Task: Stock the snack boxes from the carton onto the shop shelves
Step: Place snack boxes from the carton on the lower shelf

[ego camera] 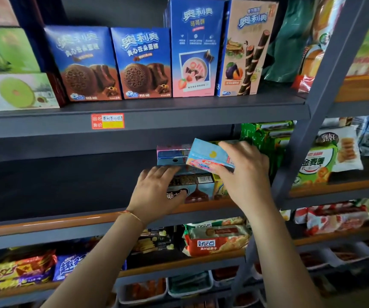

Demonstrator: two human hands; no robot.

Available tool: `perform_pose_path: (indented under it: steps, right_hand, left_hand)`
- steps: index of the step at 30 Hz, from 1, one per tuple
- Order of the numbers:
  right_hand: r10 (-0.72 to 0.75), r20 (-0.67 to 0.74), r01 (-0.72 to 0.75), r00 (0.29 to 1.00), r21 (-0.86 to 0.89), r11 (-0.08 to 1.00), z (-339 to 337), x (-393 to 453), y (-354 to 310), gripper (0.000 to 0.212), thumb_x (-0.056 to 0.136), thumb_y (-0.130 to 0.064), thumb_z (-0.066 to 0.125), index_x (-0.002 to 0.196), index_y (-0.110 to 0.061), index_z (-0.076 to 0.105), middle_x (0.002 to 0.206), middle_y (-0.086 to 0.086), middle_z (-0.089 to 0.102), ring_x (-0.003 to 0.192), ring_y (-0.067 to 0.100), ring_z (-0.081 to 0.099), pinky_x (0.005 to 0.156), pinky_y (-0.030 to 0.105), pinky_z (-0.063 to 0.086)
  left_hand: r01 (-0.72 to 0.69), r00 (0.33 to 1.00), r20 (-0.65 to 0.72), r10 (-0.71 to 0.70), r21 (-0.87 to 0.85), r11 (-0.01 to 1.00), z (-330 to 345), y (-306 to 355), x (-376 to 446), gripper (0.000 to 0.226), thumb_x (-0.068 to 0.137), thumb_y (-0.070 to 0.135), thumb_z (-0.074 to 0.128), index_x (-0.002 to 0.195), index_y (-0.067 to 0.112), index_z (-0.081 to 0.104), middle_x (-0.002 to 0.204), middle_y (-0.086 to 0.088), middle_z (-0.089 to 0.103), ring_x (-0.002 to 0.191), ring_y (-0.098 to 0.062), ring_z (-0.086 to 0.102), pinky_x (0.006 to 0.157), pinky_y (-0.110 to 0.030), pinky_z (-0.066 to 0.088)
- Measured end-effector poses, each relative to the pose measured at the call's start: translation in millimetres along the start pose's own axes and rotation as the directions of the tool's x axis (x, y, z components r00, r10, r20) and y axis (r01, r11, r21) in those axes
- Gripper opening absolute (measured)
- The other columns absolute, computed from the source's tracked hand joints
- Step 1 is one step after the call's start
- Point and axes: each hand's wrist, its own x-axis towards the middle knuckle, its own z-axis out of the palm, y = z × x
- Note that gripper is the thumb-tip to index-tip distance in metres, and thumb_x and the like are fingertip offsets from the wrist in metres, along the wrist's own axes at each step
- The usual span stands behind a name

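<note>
While the left hand lies flat on the dark snack box on the middle shelf, the right hand grips a tilted pale-blue box above it, which may slip and topple the stack.
</note>
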Motion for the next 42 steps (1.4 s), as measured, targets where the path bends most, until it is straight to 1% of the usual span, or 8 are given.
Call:
perform_pose_path:
  steps: [4,7,10,12,26,32,37,42]
  right_hand:
    - [-0.048,0.002,0.048,0.999,-0.03,0.998,9.4,14.0,-4.9,0.046,0.08,-0.028,0.079,0.122,-0.018,0.064,0.1,0.007,0.061,0.096,0.034,0.056,0.082,0.047,0.038]
    - [-0.043,0.004,0.043,0.999,-0.03,0.999,12.5,20.5,-6.7,0.047,0.081,-0.029,0.078,0.124,-0.019,0.063,0.102,0.007,0.061,0.097,0.034,0.056,0.084,0.047,0.037]
    - [-0.017,-0.005,0.017,1.0,-0.006,1.0,13.1,22.4,-6.0,0.048,0.083,-0.03,0.077,0.127,-0.02,0.063,0.104,0.007,0.061,0.1,0.034,0.055,0.086,0.047,0.037]
    - [-0.004,-0.001,0.004,1.0,0.012,1.0,13.0,22.7,-5.5,0.048,0.083,-0.029,0.076,0.128,-0.019,0.063,0.106,0.008,0.062,0.102,0.034,0.055,0.087,0.047,0.037]
    - [0.013,-0.003,-0.013,1.0,-0.058,0.998,16.1,21.5,-4.5,0.049,0.08,-0.026,0.079,0.127,-0.021,0.064,0.105,0.007,0.061,0.1,0.034,0.053,0.087,0.05,0.038]
    - [0.027,0.015,-0.026,1.0,-0.035,0.999,18.1,19.4,-6.7,0.047,0.082,-0.026,0.077,0.127,-0.022,0.063,0.106,0.007,0.061,0.104,0.033,0.052,0.089,0.049,0.036]
    - [0.056,0.023,-0.056,0.998,-0.012,0.998,18.7,20.5,-7.5,0.048,0.083,-0.024,0.076,0.129,-0.022,0.062,0.107,0.006,0.06,0.105,0.032,0.052,0.091,0.05,0.037]
    - [0.056,-0.01,-0.056,0.998,-0.007,0.998,17.7,19.0,-5.7,0.048,0.082,-0.024,0.077,0.128,-0.02,0.063,0.106,0.007,0.061,0.103,0.033,0.053,0.089,0.049,0.037]
  left_hand:
    - [0.023,1.0,0.006,-0.023,0.046,0.999,2.3,1.1,2.3,0.075,0.079,0.067,0.042,0.138,0.022,0.053,0.13,0.001,0.064,0.118,-0.024,0.057,0.105,-0.044,0.037]
    - [0.045,0.999,0.02,-0.045,0.006,0.999,2.6,3.0,-0.3,0.074,0.077,0.066,0.041,0.135,0.022,0.058,0.133,0.001,0.062,0.121,-0.023,0.055,0.104,-0.043,0.041]
    - [0.049,0.999,0.025,-0.047,-0.078,0.996,4.0,2.0,-4.6,0.071,0.078,0.065,0.042,0.136,0.027,0.057,0.138,0.006,0.057,0.124,-0.018,0.049,0.09,-0.045,0.055]
    - [0.048,0.999,0.03,-0.046,-0.098,0.994,5.3,0.9,-5.6,0.07,0.078,0.065,0.042,0.137,0.029,0.055,0.141,0.008,0.054,0.126,-0.016,0.045,0.084,-0.041,0.057]
    - [0.142,0.989,0.037,-0.14,-0.077,0.987,5.9,2.2,3.6,0.082,0.074,0.072,0.036,0.144,0.028,0.045,0.146,0.008,0.045,0.132,-0.014,0.034,0.097,-0.037,0.052]
    - [0.086,0.996,0.031,-0.084,-0.077,0.993,5.9,-0.5,-3.8,0.079,0.075,0.072,0.042,0.139,0.027,0.051,0.144,0.005,0.046,0.132,-0.018,0.036,0.092,-0.039,0.055]
    - [0.112,0.985,0.134,-0.111,-0.003,0.994,-5.4,4.6,11.1,0.069,0.083,0.069,0.055,0.135,0.024,0.054,0.144,0.01,0.036,0.126,-0.01,0.03,0.093,-0.034,0.053]
    - [0.091,0.977,0.198,-0.078,-0.057,0.994,-8.4,5.6,20.0,0.069,0.084,0.066,0.059,0.143,0.031,0.047,0.143,0.01,0.033,0.126,-0.012,0.029,0.095,-0.036,0.054]
